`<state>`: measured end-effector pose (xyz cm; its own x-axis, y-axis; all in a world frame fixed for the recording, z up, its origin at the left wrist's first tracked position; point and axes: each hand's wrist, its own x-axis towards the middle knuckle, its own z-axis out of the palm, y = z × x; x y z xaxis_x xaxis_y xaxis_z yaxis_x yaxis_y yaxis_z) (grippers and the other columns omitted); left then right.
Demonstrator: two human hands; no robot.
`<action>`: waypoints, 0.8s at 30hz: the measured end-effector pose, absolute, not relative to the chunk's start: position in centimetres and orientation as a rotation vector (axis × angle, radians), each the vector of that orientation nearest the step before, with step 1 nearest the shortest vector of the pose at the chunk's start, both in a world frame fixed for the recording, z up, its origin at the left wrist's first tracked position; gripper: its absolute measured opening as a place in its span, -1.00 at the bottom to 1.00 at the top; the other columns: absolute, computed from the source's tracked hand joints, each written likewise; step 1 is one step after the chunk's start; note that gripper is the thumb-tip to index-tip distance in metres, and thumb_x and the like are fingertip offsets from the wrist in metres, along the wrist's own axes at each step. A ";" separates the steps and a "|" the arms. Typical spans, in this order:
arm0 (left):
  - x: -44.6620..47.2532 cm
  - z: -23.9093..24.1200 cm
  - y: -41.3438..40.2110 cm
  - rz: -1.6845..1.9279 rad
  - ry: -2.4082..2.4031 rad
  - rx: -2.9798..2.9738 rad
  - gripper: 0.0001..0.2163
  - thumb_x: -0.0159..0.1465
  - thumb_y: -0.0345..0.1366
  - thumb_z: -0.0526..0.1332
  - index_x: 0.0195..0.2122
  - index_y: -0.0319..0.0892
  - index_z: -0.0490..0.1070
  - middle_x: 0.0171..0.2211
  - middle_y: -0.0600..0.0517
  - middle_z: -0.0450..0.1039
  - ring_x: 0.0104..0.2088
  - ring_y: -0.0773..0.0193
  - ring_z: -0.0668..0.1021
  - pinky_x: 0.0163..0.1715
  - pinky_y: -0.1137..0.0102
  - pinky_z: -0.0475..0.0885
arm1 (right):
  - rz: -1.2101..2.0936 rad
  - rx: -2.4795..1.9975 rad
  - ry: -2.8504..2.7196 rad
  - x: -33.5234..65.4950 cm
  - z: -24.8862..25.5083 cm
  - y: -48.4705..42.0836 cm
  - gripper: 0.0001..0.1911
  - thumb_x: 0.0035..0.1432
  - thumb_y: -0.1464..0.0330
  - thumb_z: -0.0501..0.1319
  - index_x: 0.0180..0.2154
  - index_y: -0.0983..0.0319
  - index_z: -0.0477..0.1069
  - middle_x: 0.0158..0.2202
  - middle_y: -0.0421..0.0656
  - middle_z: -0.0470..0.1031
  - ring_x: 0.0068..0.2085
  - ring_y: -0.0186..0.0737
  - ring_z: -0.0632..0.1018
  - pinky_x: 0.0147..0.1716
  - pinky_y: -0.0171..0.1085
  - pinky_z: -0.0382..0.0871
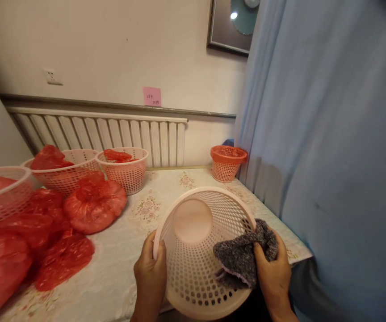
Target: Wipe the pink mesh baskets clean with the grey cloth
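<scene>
A pale pink perforated plastic basket (pixel 193 223) is tipped toward me above the near edge of the table, its open mouth and round solid bottom facing me. My left hand (pixel 151 273) grips its left rim, thumb inside. My right hand (pixel 273 273) is closed on a grey knitted cloth (pixel 243 257) that lies against the basket's inner wall at the lower right.
The table (pixel 122 264) has a floral cover. Several red plastic bags (pixel 94 203) are heaped at left among pink baskets (pixel 126 170). A small orange basket (pixel 228 163) stands at the back right. A blue curtain (pixel 330 134) hangs at right; a radiator lines the wall.
</scene>
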<state>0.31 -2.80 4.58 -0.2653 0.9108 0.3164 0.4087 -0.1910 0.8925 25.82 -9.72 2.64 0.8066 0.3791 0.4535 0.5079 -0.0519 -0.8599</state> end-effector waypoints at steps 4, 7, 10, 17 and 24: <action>0.5 4.7 -2.7 1.454 1.679 1.480 -0.75 0.20 -0.11 0.10 -0.19 -0.12 0.37 -0.41 0.06 0.51 -0.44 0.18 0.53 -0.44 0.39 0.38 | -0.074 -1.672 -0.644 25.3 1.8 -9.9 -0.37 0.00 0.13 0.16 0.10 0.24 0.25 0.06 -0.02 0.37 0.08 0.04 0.36 0.09 -0.04 0.18; 0.6 4.5 -2.7 1.433 1.648 1.444 -0.75 0.20 -0.05 0.10 -0.30 -0.13 0.31 -0.59 0.17 0.31 -0.57 0.26 0.41 -0.52 0.42 0.29 | -0.044 -1.656 -0.638 25.3 2.0 -9.4 -0.37 0.00 0.14 0.16 0.11 0.24 0.25 0.06 -0.03 0.36 0.08 0.02 0.36 0.09 -0.06 0.18; 0.7 4.5 -2.7 1.441 1.593 1.425 -0.75 0.21 -0.02 0.10 -0.36 -0.12 0.28 -0.57 0.20 0.22 -0.53 0.30 0.36 -0.49 0.45 0.25 | -0.020 -1.630 -0.619 25.7 2.3 -8.6 -0.37 0.00 0.16 0.18 0.11 0.25 0.25 0.06 -0.02 0.36 0.08 0.01 0.36 0.10 -0.06 0.16; 0.9 4.3 -3.0 1.455 1.495 1.327 -0.71 0.21 0.00 0.10 -0.46 -0.12 0.22 -0.55 0.21 0.12 -0.51 0.34 0.27 -0.51 0.48 0.17 | 0.100 -1.565 -0.540 25.3 1.4 -7.0 -0.36 -0.01 0.15 0.21 0.11 0.24 0.24 0.05 -0.01 0.37 0.06 -0.02 0.39 0.09 -0.07 0.19; 1.3 3.4 -3.7 1.417 1.438 1.289 -0.69 0.21 0.01 0.08 -0.47 -0.12 0.21 -0.56 0.20 0.14 -0.49 0.32 0.27 -0.47 0.46 0.19 | 0.144 -1.635 -0.588 24.7 -1.9 -7.1 -0.36 0.01 0.11 0.18 0.10 0.25 0.24 0.03 0.00 0.38 0.05 -0.02 0.40 0.07 -0.09 0.22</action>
